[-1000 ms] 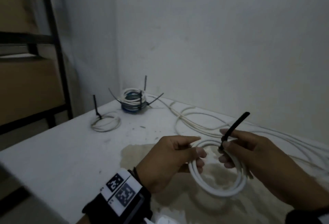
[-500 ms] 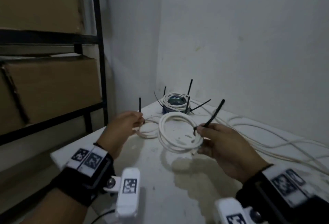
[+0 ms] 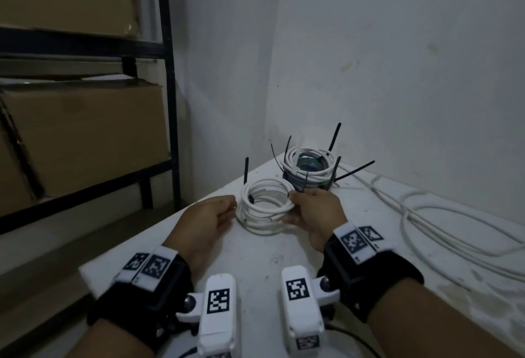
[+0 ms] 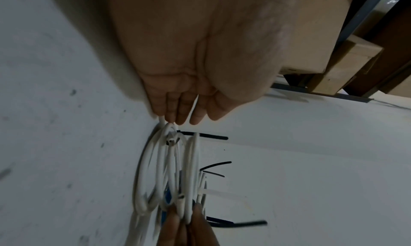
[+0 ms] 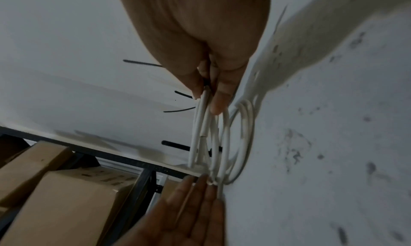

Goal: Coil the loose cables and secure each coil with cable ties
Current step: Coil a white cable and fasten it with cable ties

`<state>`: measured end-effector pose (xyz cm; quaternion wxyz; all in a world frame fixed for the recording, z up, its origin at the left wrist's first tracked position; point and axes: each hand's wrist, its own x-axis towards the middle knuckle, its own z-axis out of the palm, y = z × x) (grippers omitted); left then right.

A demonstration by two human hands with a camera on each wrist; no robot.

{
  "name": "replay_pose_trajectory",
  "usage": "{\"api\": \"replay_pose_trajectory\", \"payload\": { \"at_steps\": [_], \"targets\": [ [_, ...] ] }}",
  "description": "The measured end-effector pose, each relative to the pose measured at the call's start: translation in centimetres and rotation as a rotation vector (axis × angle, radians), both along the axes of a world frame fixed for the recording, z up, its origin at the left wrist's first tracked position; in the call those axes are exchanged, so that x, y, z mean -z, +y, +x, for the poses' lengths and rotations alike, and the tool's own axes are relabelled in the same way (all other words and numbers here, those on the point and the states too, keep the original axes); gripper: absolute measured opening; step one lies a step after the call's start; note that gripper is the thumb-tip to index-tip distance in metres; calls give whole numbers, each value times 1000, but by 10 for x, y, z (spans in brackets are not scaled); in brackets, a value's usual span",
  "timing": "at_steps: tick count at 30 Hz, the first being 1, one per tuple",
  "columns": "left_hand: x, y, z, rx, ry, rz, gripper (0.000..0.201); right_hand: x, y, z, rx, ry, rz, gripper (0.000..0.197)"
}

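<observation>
Now, change: white coil (image 3: 265, 210) has been carried from mid-air down onto the table (image 3: 255, 261), beside the finished stack (image 3: 308, 168).
Left hand (image 3: 206, 220): straight fingers touching the coil.
Right hand (image 3: 315, 212): pinching its far side.
Meaning: coil seems tied; loose cables (image 3: 426, 227) remain.

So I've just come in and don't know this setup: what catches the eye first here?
A white coil on the table, the right hand gripping its right side and the left hand touching its left. Behind it sits a stack of tied coils bristling with black ties. Loose cable trails along the wall.
</observation>
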<state>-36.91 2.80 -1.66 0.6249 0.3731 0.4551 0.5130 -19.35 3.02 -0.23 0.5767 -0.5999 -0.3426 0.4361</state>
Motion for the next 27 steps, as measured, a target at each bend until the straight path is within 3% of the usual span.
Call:
{"api": "replay_pose_trajectory", "payload": {
  "at_steps": [4, 6, 11, 18, 27],
  "targets": [
    [1, 1, -1, 34, 63, 31, 20, 12, 6, 8, 45, -444, -37, 42],
    [2, 0, -1, 60, 103, 59, 23, 14, 8, 13, 37, -509, -42, 40],
    [6, 2, -1, 77, 124, 79, 15, 18, 14, 18, -32, -446, -37, 31],
    [6, 1, 0, 83, 136, 91, 17, 16, 5, 23, -108, -175, -52, 17],
    [6, -1, 0, 71, 97, 79, 21, 11, 4, 23, -305, -365, -127, 16]
  ]
}}
